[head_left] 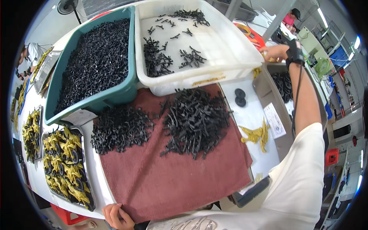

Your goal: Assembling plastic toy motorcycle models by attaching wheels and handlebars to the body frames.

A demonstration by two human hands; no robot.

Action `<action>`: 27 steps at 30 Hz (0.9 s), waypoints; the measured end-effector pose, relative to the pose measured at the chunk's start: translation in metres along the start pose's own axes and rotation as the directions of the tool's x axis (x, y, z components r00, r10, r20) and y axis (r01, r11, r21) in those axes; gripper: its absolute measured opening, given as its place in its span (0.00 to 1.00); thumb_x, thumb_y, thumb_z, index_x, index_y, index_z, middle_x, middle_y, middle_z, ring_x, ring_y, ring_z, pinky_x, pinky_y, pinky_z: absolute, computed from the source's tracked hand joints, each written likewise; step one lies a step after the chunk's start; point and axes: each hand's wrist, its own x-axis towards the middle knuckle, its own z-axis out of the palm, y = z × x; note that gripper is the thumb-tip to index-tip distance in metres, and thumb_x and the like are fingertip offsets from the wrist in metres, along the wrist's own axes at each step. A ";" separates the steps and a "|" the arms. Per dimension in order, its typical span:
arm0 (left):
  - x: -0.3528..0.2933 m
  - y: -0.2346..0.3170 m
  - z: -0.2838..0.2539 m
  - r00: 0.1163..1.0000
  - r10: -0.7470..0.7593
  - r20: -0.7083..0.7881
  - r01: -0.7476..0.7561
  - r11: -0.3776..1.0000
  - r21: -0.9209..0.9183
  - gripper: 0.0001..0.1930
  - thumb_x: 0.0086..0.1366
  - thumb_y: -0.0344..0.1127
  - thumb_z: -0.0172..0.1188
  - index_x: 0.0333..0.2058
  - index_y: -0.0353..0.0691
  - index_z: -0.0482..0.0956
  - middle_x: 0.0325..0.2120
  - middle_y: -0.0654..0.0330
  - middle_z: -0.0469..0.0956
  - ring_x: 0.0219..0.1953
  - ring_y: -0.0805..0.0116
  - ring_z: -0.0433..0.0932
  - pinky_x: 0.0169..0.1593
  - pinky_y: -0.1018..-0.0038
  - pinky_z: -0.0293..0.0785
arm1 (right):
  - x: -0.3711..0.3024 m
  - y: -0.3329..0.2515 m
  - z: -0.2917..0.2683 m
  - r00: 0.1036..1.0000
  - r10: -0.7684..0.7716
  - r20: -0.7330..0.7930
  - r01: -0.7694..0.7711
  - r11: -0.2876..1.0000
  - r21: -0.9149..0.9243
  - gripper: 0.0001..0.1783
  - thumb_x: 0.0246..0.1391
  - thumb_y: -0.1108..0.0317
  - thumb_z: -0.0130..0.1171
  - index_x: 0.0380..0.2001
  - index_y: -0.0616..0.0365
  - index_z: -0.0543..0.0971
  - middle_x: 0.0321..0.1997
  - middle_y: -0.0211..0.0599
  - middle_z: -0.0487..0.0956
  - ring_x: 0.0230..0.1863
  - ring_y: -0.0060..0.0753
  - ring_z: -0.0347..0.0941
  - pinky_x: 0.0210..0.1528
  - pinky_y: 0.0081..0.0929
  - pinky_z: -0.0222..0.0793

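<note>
Nearest the camera, the left hand rests on the near edge of the maroon towel, fingers curled loosely, holding nothing. Two heaps of black plastic parts lie on the towel. Far off, the right hand, wearing a black wrist strap, reaches beyond the white bin; whether its fingers grip anything cannot be told.

Two piles of small parts are laid side by side on a cloth. Behind it, two bins are set; trays at left; loose pieces at right.
</note>
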 end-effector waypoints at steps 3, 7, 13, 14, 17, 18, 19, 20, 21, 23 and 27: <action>0.002 0.006 -0.001 1.000 0.016 -0.008 -0.016 1.000 0.023 0.07 0.63 0.25 0.53 0.33 0.28 0.78 0.27 0.50 0.79 0.30 0.52 0.77 0.36 0.63 0.76 | 0.002 -0.004 0.024 0.982 0.013 -0.189 -0.023 0.998 -0.050 0.35 0.43 0.50 0.63 0.57 0.42 0.70 0.49 0.37 0.72 0.47 0.33 0.69 0.39 0.37 0.70; -0.006 0.003 -0.007 1.000 -0.011 0.017 0.010 0.998 0.054 0.06 0.63 0.25 0.53 0.34 0.30 0.78 0.28 0.50 0.79 0.30 0.53 0.77 0.36 0.63 0.76 | -0.008 -0.009 0.027 0.963 -0.047 -0.265 0.041 0.999 -0.030 0.28 0.43 0.54 0.63 0.51 0.43 0.76 0.38 0.31 0.76 0.36 0.28 0.70 0.31 0.29 0.67; -0.004 0.001 -0.006 1.000 0.006 0.028 -0.007 0.999 0.038 0.06 0.63 0.25 0.53 0.35 0.30 0.78 0.29 0.49 0.79 0.31 0.53 0.77 0.36 0.63 0.76 | 0.001 -0.016 0.026 0.975 -0.176 -0.139 0.202 0.956 0.211 0.28 0.40 0.68 0.62 0.50 0.45 0.78 0.30 0.28 0.77 0.23 0.24 0.72 0.25 0.22 0.69; -0.004 0.001 -0.005 0.999 0.004 0.032 -0.005 0.999 0.042 0.06 0.63 0.25 0.53 0.35 0.30 0.78 0.29 0.49 0.79 0.31 0.53 0.77 0.36 0.63 0.76 | 0.000 -0.007 0.026 0.948 -0.220 -0.232 0.277 0.928 0.250 0.25 0.38 0.72 0.63 0.46 0.48 0.78 0.29 0.28 0.74 0.22 0.23 0.69 0.20 0.20 0.66; -0.004 0.003 -0.005 1.000 -0.008 0.028 0.007 0.999 0.051 0.06 0.63 0.25 0.54 0.35 0.30 0.78 0.29 0.49 0.79 0.31 0.52 0.77 0.37 0.62 0.76 | -0.002 0.008 0.026 0.859 -0.270 -0.436 0.390 0.895 0.215 0.20 0.39 0.73 0.64 0.40 0.52 0.76 0.28 0.29 0.73 0.22 0.23 0.68 0.19 0.22 0.65; -0.004 0.005 -0.006 0.999 -0.021 0.024 0.020 0.998 0.060 0.06 0.63 0.25 0.54 0.35 0.30 0.78 0.29 0.49 0.79 0.31 0.52 0.77 0.37 0.62 0.76 | -0.006 0.006 0.024 0.866 -0.259 -0.428 0.396 0.877 0.271 0.18 0.41 0.68 0.68 0.37 0.56 0.74 0.29 0.33 0.74 0.25 0.24 0.69 0.21 0.24 0.63; -0.004 0.005 -0.005 1.000 -0.019 0.019 0.018 0.998 0.060 0.06 0.63 0.25 0.54 0.35 0.30 0.78 0.29 0.49 0.79 0.31 0.52 0.77 0.37 0.62 0.76 | -0.007 0.008 0.022 0.863 -0.260 -0.432 0.399 0.877 0.270 0.18 0.41 0.68 0.68 0.37 0.56 0.74 0.29 0.33 0.74 0.25 0.24 0.69 0.21 0.24 0.63; -0.003 0.004 -0.005 1.000 -0.005 0.007 0.004 0.999 0.043 0.06 0.63 0.25 0.54 0.34 0.30 0.78 0.29 0.49 0.79 0.31 0.51 0.77 0.37 0.62 0.76 | -0.009 0.013 0.018 0.840 -0.293 -0.457 0.415 0.889 0.195 0.19 0.41 0.65 0.70 0.37 0.57 0.74 0.30 0.34 0.75 0.27 0.24 0.69 0.24 0.25 0.63; -0.002 0.004 -0.004 1.000 0.010 -0.006 -0.010 1.000 0.027 0.05 0.63 0.25 0.54 0.34 0.29 0.78 0.29 0.49 0.79 0.31 0.51 0.77 0.37 0.62 0.76 | -0.011 0.017 0.015 0.816 -0.326 -0.478 0.427 0.896 0.118 0.21 0.41 0.62 0.72 0.37 0.58 0.75 0.30 0.35 0.75 0.28 0.25 0.69 0.27 0.26 0.64; -0.001 0.004 -0.003 1.000 0.023 -0.020 -0.023 1.000 0.017 0.05 0.63 0.25 0.54 0.34 0.29 0.78 0.29 0.49 0.79 0.31 0.51 0.77 0.37 0.62 0.76 | -0.018 0.019 0.016 0.742 -0.392 -0.544 0.468 0.884 0.001 0.22 0.41 0.59 0.73 0.35 0.58 0.76 0.30 0.34 0.77 0.30 0.27 0.69 0.34 0.27 0.64; -0.001 0.002 -0.001 0.996 0.056 -0.064 -0.056 0.998 -0.001 0.05 0.63 0.25 0.54 0.34 0.28 0.78 0.29 0.49 0.79 0.30 0.50 0.77 0.37 0.61 0.75 | -0.030 0.024 0.017 0.727 -0.289 -0.624 0.417 0.907 0.066 0.22 0.39 0.57 0.73 0.34 0.58 0.76 0.31 0.38 0.77 0.36 0.33 0.71 0.41 0.29 0.65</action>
